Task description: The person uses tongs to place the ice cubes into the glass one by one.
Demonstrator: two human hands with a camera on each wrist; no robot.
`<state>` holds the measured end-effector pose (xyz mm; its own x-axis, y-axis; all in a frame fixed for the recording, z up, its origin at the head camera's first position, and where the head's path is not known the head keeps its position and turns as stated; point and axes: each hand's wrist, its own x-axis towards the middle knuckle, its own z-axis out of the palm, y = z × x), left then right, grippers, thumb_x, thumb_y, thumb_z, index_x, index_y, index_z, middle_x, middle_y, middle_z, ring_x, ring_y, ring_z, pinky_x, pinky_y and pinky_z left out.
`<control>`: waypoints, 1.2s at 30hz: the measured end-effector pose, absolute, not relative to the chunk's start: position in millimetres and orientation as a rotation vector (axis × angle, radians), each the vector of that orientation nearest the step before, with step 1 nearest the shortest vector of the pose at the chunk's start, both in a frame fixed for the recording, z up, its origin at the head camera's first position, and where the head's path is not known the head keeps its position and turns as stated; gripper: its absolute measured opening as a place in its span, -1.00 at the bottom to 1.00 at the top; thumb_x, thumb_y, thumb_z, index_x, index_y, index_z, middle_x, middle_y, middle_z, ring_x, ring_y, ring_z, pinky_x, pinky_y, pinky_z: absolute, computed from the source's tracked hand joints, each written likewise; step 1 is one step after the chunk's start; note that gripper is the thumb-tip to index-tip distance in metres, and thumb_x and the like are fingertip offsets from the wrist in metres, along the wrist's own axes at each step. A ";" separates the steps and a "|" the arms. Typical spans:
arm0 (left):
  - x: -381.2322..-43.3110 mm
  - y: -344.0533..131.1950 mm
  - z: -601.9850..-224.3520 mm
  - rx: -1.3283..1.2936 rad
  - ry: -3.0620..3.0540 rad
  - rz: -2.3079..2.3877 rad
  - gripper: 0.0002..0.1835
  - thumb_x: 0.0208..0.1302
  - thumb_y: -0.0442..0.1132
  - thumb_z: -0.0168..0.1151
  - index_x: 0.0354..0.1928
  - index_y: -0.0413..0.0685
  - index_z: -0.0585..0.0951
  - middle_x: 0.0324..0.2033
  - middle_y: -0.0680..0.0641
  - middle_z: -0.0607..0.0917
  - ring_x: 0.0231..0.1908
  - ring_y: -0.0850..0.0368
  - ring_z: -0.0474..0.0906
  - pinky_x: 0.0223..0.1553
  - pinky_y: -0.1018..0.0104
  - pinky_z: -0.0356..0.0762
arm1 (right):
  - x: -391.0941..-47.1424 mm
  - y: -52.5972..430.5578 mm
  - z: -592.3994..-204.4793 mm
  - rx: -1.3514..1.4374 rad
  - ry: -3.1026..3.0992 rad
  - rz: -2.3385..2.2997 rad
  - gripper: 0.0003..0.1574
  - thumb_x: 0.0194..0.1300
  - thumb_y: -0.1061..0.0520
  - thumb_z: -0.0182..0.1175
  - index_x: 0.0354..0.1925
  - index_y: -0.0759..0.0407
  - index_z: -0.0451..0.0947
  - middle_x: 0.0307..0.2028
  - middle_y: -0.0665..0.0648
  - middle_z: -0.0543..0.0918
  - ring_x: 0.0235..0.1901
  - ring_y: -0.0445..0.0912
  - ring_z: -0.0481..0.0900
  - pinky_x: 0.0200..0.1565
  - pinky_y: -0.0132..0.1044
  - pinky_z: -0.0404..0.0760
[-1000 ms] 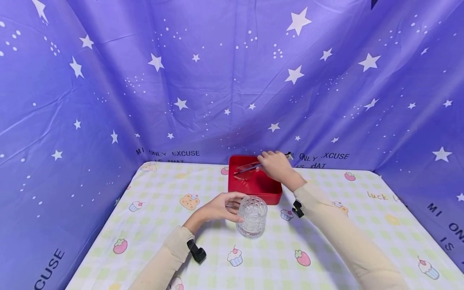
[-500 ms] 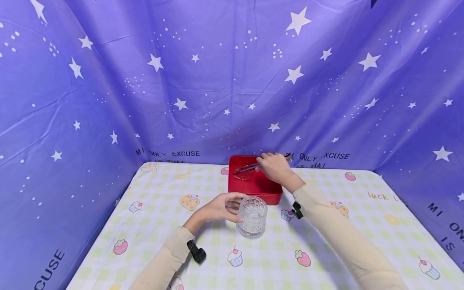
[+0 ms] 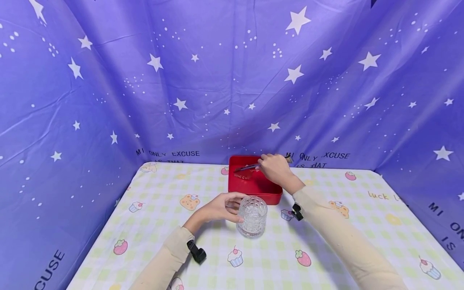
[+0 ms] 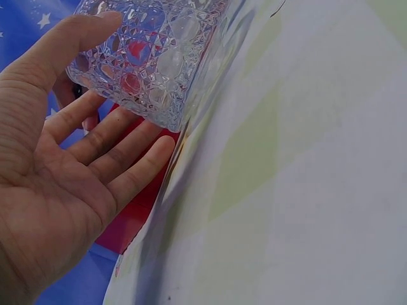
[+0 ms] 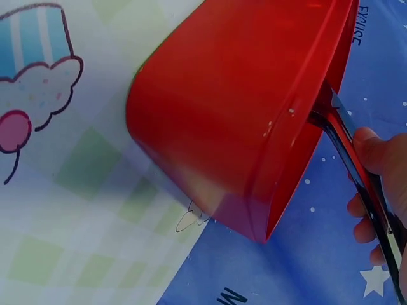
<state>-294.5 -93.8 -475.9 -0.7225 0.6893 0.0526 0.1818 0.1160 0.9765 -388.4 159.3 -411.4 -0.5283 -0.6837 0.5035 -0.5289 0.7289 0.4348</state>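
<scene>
A clear tumbler (image 3: pixel 252 219) with a cut pattern stands on the table, in front of a red plastic box (image 3: pixel 270 199). My left hand (image 3: pixel 219 206) holds it from the left side. In the left wrist view the thumb lies on one side of the glass (image 4: pixel 156 60) and the fingers reach to the other. My right hand (image 3: pixel 276 167) is over the box's right back corner and grips a pair of metal tongs (image 3: pixel 248 167). The tongs slant down to the left, their far ends inside the box. Whether anything is between the tips I cannot tell.
A checked tablecloth (image 3: pixel 174 225) printed with cupcakes, strawberries and bears covers the table. Purple star-printed curtains (image 3: pixel 217 80) stand at the back and sides, close behind the box.
The tongs' arms, spread apart a second ago, have come together inside the box as my right hand squeezed. My left hand and the tumbler have stayed in place.
</scene>
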 end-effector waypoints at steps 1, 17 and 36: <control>-294.4 -94.0 -476.1 0.850 1.981 1.642 -0.24 0.13 -0.38 0.49 0.41 -0.13 0.44 0.23 -0.25 0.59 0.14 0.07 0.59 0.16 0.23 0.67 | -388.1 159.3 -411.4 0.913 -2.256 -0.295 -0.69 0.22 -0.02 0.45 -0.48 0.16 0.65 -0.52 0.09 0.62 -0.54 0.01 0.58 -0.62 -0.17 0.54; -294.9 -93.4 -475.3 0.835 2.003 1.636 -0.25 0.12 -0.40 0.49 0.39 -0.07 0.47 0.20 -0.20 0.61 0.12 0.11 0.60 0.16 0.23 0.67 | -383.5 157.1 -411.2 0.902 -2.302 -0.231 -0.64 0.24 -0.06 0.44 -0.49 0.17 0.64 -0.54 0.09 0.60 -0.55 0.02 0.57 -0.64 -0.16 0.52; -295.6 -93.4 -477.6 0.841 1.996 1.636 -0.25 0.12 -0.41 0.48 0.39 -0.09 0.47 0.19 -0.22 0.61 0.10 0.14 0.60 0.14 0.25 0.67 | -379.5 155.8 -409.9 0.761 -2.607 -0.050 -0.63 0.26 -0.07 0.40 -0.52 0.12 0.59 -0.53 0.07 0.58 -0.63 0.01 0.51 -0.66 -0.09 0.47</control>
